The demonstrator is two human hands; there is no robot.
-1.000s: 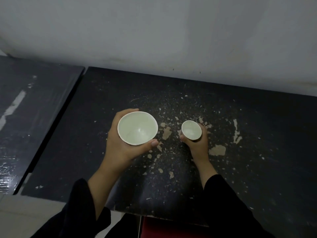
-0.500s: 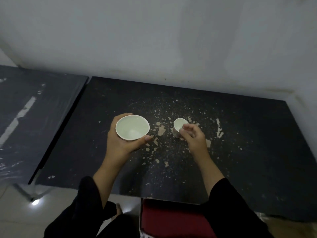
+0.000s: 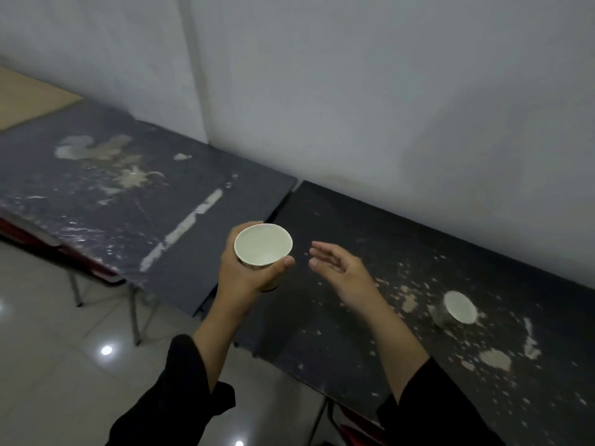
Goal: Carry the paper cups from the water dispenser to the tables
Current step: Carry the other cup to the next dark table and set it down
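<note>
My left hand (image 3: 245, 278) grips a white paper cup (image 3: 263, 245) upright, held in the air over the gap between two dark tables. A second paper cup (image 3: 456, 308) stands by itself on the right-hand black table (image 3: 354, 323), among flaked paint patches. My right hand (image 3: 338, 268) hovers just right of the held cup, fingers spread and holding nothing, well apart from the cup on the table.
A worn dark table (image 3: 106, 201) stands to the left, with metal legs over a glossy tiled floor (image 3: 64, 365). A light wooden tabletop (image 3: 29, 98) shows at far left. A white wall (image 3: 386, 91) backs the tables. Something red (image 3: 360, 426) sits under the right table.
My right hand let go of the small cup, which now stands on the right table, and moved left toward the held cup. The view swung left, bringing the left table into sight.
</note>
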